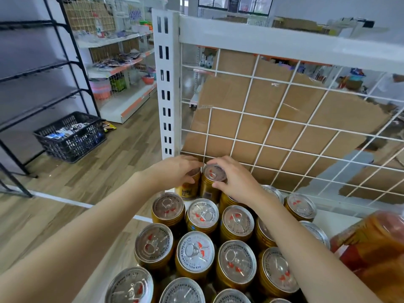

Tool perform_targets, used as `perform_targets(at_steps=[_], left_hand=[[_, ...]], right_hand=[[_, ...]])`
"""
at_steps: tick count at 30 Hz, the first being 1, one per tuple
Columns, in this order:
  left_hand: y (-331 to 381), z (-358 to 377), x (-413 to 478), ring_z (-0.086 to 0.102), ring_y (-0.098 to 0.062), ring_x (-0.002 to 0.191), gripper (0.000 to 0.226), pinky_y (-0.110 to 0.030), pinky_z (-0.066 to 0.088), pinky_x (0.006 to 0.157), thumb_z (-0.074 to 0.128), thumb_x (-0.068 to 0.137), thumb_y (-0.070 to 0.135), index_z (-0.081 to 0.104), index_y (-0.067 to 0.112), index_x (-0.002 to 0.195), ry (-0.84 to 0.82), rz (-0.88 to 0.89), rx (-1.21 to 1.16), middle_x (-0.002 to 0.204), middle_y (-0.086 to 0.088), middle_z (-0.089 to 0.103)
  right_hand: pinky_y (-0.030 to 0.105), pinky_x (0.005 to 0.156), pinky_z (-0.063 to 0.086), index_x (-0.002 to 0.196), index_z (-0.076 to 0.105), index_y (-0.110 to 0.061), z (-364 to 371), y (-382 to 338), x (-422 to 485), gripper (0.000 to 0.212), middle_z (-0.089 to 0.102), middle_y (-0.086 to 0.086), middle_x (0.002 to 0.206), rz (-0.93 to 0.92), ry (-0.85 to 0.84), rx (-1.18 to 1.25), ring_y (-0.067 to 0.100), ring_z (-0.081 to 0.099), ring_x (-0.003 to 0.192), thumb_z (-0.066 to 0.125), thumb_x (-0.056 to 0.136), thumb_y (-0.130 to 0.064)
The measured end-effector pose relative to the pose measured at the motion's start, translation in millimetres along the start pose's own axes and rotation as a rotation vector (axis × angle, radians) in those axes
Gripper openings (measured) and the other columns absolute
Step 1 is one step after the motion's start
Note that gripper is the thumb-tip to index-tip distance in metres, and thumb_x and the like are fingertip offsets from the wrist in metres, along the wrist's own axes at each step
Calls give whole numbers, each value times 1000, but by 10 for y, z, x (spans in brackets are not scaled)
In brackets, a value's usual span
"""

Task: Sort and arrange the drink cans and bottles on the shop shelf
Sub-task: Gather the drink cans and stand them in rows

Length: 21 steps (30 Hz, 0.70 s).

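Observation:
Several gold drink cans with silver pull-tab lids stand packed in rows on the white shelf [341, 224]. At the back left corner, against the wire grid, my left hand [175, 169] grips the top of one gold can [189, 189], covering its lid. Beside it my right hand [234, 178] holds the rim of a second gold can [211, 186], whose lid shows between thumb and fingers. The two cans stand upright and touch each other. A bottle of orange drink [376, 248] with a red label sits blurred at the right edge.
A white wire grid [271, 127] backed by cardboard closes the shelf's rear, with a slotted white post [165, 88] at its left. On the wooden floor to the left are a black basket [70, 136] of goods and a black rack [32, 84].

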<state>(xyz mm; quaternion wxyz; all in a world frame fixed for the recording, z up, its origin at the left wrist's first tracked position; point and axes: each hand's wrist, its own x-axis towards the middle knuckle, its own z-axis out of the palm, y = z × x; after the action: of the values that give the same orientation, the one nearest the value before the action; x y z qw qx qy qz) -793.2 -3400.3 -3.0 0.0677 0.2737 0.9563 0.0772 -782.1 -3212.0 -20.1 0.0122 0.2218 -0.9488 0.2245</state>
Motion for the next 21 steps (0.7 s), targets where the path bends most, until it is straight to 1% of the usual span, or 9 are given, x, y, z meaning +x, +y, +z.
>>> perform_targets(at_steps=[4, 5, 8, 10, 12, 16, 19, 21], left_hand=[[-32, -10, 31, 42, -16, 126, 52, -27, 32, 100, 54, 92, 13, 38, 22, 140, 17, 35, -3, 138, 3, 46], [-39, 2, 31, 42, -15, 127, 52, -27, 33, 100, 54, 92, 13, 38, 23, 140, 29, 45, -2, 138, 4, 46], [-62, 23, 4, 40, -15, 129, 57, -30, 36, 103, 59, 89, 19, 36, 23, 141, 79, 51, 34, 141, 4, 44], [-90, 35, -17, 39, -16, 130, 61, -31, 35, 104, 62, 87, 25, 35, 21, 142, 107, 39, 62, 142, 3, 42], [-108, 71, -27, 38, -16, 131, 62, -30, 34, 105, 64, 86, 26, 36, 21, 141, 111, 19, 52, 144, 3, 40], [-72, 201, -17, 42, -18, 128, 60, -28, 34, 102, 62, 85, 10, 39, 20, 140, 196, -84, -140, 143, 1, 43], [-45, 271, -37, 43, -19, 127, 58, -25, 34, 100, 59, 85, 3, 41, 19, 138, 255, -104, -207, 141, 0, 45], [-53, 303, -52, 40, -19, 130, 59, -25, 32, 102, 57, 85, 0, 41, 19, 138, 267, -110, -249, 143, -1, 43]], right_hand=[[33, 90, 46, 130, 45, -25, 1, 1, -34, 52, 42, -2, 126, -13, 9, 12, 17, 50, 112, 67, 83, -19], [33, 88, 46, 130, 45, -25, -2, 4, -43, 52, 42, -2, 124, 0, 32, -10, 17, 51, 110, 67, 82, -23], [34, 82, 45, 129, 45, -26, -17, -7, -35, 60, 46, -4, 121, 94, 97, -138, 19, 53, 108, 68, 77, -49], [34, 82, 44, 129, 44, -26, -12, -26, -17, 65, 49, -4, 123, 132, 111, -153, 19, 54, 109, 66, 76, -56], [33, 84, 44, 129, 45, -26, 1, -44, -9, 62, 50, -2, 123, 126, 116, -115, 19, 53, 109, 67, 78, -52], [31, 86, 43, 127, 46, -26, -13, -36, -2, 53, 52, -2, 123, 96, 72, -27, 17, 53, 110, 69, 81, -35], [31, 89, 45, 125, 46, -26, -17, -27, 7, 48, 52, -3, 126, 64, 34, 26, 16, 51, 113, 70, 82, -24], [30, 90, 45, 123, 47, -27, -16, -13, 5, 46, 51, -4, 127, 50, 12, 68, 15, 50, 114, 68, 83, -18]])
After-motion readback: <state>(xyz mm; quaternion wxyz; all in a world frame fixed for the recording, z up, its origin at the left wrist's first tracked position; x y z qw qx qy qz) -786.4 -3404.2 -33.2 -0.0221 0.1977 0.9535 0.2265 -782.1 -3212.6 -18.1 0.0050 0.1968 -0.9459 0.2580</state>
